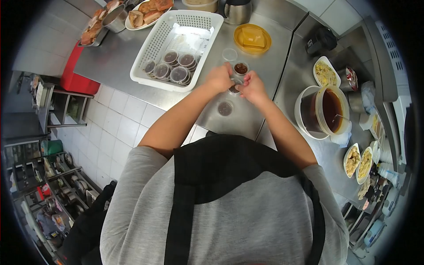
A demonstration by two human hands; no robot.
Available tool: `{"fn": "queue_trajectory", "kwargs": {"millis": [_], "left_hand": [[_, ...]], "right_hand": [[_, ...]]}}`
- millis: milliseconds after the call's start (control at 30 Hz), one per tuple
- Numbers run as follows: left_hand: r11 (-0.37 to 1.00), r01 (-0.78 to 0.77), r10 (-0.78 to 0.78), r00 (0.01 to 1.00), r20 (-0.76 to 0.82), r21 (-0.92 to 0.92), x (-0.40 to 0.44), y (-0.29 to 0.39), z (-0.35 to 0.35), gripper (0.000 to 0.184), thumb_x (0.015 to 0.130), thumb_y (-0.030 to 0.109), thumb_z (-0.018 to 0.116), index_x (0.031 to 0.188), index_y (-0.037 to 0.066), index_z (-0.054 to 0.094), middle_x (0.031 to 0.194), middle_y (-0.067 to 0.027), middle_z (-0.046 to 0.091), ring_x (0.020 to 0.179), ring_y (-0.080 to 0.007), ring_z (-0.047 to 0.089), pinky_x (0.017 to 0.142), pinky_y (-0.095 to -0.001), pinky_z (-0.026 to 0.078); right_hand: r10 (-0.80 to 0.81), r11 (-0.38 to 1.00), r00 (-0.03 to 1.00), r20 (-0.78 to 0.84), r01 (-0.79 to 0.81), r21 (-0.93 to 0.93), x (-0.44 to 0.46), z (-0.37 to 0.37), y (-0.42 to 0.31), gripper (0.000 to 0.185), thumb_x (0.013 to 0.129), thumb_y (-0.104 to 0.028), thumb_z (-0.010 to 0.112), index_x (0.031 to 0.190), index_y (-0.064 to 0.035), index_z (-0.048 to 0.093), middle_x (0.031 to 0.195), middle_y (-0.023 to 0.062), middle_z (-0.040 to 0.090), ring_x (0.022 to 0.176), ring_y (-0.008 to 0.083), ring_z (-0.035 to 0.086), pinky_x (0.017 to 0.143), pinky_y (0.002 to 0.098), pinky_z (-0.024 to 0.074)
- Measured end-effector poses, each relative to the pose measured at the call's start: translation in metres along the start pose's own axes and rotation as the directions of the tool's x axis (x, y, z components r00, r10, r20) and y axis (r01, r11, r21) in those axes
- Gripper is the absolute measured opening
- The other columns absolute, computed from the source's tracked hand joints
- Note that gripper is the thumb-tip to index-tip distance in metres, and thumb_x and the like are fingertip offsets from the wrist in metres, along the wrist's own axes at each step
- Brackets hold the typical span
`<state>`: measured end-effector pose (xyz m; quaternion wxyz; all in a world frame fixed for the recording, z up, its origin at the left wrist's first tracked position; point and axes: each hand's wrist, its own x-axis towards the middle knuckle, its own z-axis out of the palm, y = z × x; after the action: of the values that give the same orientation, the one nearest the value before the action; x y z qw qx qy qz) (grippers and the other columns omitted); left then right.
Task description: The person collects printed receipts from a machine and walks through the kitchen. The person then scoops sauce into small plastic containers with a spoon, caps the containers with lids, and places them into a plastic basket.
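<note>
Both of my hands are at a small clear sauce cup (234,88) with dark contents on the steel counter. My left hand (219,79) closes its fingers on the cup's left rim, and my right hand (255,89) pinches the right side. Whether a lid lies under my fingers I cannot make out. Just beyond stands an uncovered cup of dark red-brown sauce (240,68). A clear round lid or cup (229,54) lies farther back. Nearer my body sits another cup of dark sauce (225,108), seemingly covered.
Left of my hands, a white plastic basket (142,81) holds several lidded cups (179,75). A yellow container (252,39) and steel jug (235,10) stand behind. On the right are a tub of brown liquid (332,110) and dishes of food (327,73).
</note>
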<state>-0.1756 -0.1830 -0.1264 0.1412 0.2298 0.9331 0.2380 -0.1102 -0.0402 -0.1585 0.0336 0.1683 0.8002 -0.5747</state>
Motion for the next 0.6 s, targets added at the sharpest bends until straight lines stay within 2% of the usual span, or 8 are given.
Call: {"fn": "queue_trajectory", "kwargs": {"millis": [100,133,200,233,300,400,500,600], "left_hand": [[0.975,0.086,-0.093,0.995,-0.027,-0.207,0.000,-0.013,-0.004,0.048,0.072,0.031,0.073,0.104,0.003,0.051,0.099,-0.0151,0.060,0.091,-0.0297,0.059,0.075,-0.0396,0.048],[0.865,0.183,-0.219,0.975,-0.024,-0.468,0.007,-0.013,-0.001,0.047,0.076,0.034,0.069,0.105,0.003,0.051,0.102,-0.0145,0.058,0.092,-0.0284,0.058,0.075,-0.0395,0.048],[0.427,0.294,-0.432,0.897,0.092,-0.855,0.025,-0.009,0.005,0.045,0.083,0.039,0.062,0.107,0.002,0.050,0.109,-0.0132,0.054,0.092,-0.0258,0.055,0.076,-0.0395,0.047],[0.375,0.278,-0.420,0.901,0.105,-0.885,0.032,-0.009,0.007,0.044,0.085,0.040,0.058,0.107,0.003,0.051,0.109,-0.0122,0.053,0.092,-0.0245,0.054,0.076,-0.0383,0.047],[0.264,0.245,-0.394,0.910,0.128,-0.933,0.042,-0.007,0.007,0.044,0.090,0.043,0.050,0.108,0.003,0.053,0.109,-0.0102,0.051,0.091,-0.0219,0.052,0.074,-0.0359,0.046],[0.289,0.187,-0.299,0.949,0.097,-0.939,0.045,-0.003,0.012,0.042,0.092,0.043,0.046,0.102,0.005,0.060,0.100,-0.0088,0.054,0.084,-0.0195,0.054,0.071,-0.0297,0.047],[0.425,0.121,-0.155,0.986,0.060,-0.897,0.044,-0.008,0.023,0.026,0.089,0.031,0.054,0.092,0.007,0.064,0.091,-0.0067,0.056,0.076,-0.0174,0.057,0.067,-0.0276,0.047],[0.717,-0.024,-0.113,0.982,-0.150,-0.697,0.045,-0.012,0.039,0.011,0.083,0.014,0.061,0.088,0.004,0.062,0.078,-0.0009,0.062,0.068,-0.0117,0.056,0.063,-0.0264,0.046]], "right_hand": [[0.063,0.992,0.996,-0.067,-0.055,0.112,0.005,-0.015,-0.005,0.041,0.064,-0.010,0.074,0.094,-0.0038,0.046,0.078,0.0090,0.053,0.058,0.0189,0.057,0.050,0.0319,0.0485],[0.107,0.985,0.990,-0.096,-0.092,0.148,0.004,-0.021,-0.007,0.043,0.064,-0.012,0.073,0.097,-0.0035,0.047,0.081,0.0099,0.054,0.062,0.0201,0.058,0.054,0.0324,0.0496],[-0.137,0.988,0.984,-0.111,0.128,-0.083,0.022,-0.027,0.004,0.050,0.062,-0.014,0.073,0.105,-0.0037,0.050,0.088,0.0110,0.055,0.075,0.0225,0.058,0.065,0.0330,0.0491],[-0.254,0.952,0.962,-0.096,0.232,-0.199,0.029,-0.028,0.011,0.054,0.061,-0.015,0.073,0.109,-0.0039,0.051,0.091,0.0116,0.055,0.081,0.0238,0.058,0.071,0.0332,0.0489],[-0.241,0.939,0.968,-0.063,0.217,-0.266,0.026,-0.028,-0.002,0.057,0.060,-0.017,0.073,0.113,-0.0068,0.053,0.094,0.0114,0.055,0.089,0.0252,0.055,0.078,0.0339,0.0464],[-0.257,0.921,0.963,-0.075,0.221,-0.322,0.024,-0.027,-0.012,0.055,0.060,-0.018,0.073,0.112,-0.0094,0.056,0.095,0.0111,0.055,0.090,0.0257,0.055,0.080,0.0342,0.0461],[-0.245,0.923,0.963,-0.110,0.197,-0.332,0.025,-0.025,-0.010,0.054,0.060,-0.018,0.073,0.111,-0.0102,0.057,0.094,0.0107,0.055,0.088,0.0254,0.055,0.079,0.0335,0.0462],[-0.260,0.922,0.959,-0.108,0.214,-0.322,0.028,-0.027,-0.005,0.052,0.062,-0.016,0.072,0.110,-0.0077,0.056,0.093,0.0096,0.055,0.084,0.0226,0.056,0.073,0.0330,0.0481]]}}
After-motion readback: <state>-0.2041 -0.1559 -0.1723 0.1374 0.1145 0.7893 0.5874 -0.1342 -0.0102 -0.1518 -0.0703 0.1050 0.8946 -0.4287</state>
